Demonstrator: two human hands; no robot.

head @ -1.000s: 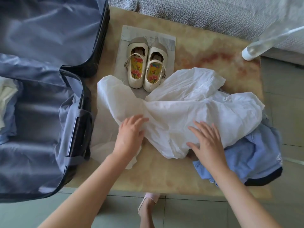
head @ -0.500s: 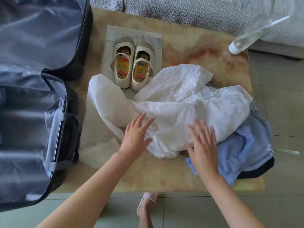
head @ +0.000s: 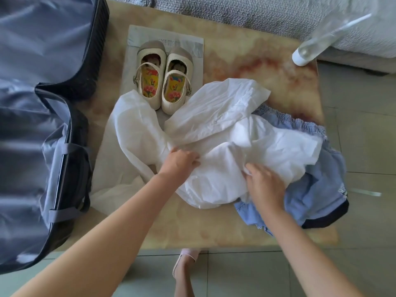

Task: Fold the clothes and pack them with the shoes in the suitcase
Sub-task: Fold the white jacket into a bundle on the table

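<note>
Both hands are on the white garment (head: 225, 133), which lies crumpled mid-worktop (head: 214, 228), not yet folded. My left hand (head: 182, 161) has its fingers (head: 192, 160) curled in and bunching white cloth. My right hand (head: 265, 183) is at 4 o'clock of it, fingers (head: 249, 168) bent and pinching a fold at the cloth's near edge. The risks are my own judgement. The white cloth's 11 o'clock lobe touches the shoes (head: 165, 82), which sit on a paper sheet (head: 186, 41) at 12 o'clock, so a hard lift or tug could drag or tip them. The blue garment (head: 317, 189) sits under the white one at 3 to 4 o'clock and hangs near the worktop edge. If I pull the white layer up, the blue may snag, come along or slide to the floor. The thin fabric is bunched, so I may be holding several layers and end up with a skewed fold. A clear bottle (head: 317, 39) stands at 1 o'clock, so a wide shake-out could clip it. The suitcase (head: 53, 146) lies open at 9 o'clock, and the white cloth's left tail lies close beside it, where it could catch on the rim.
</note>
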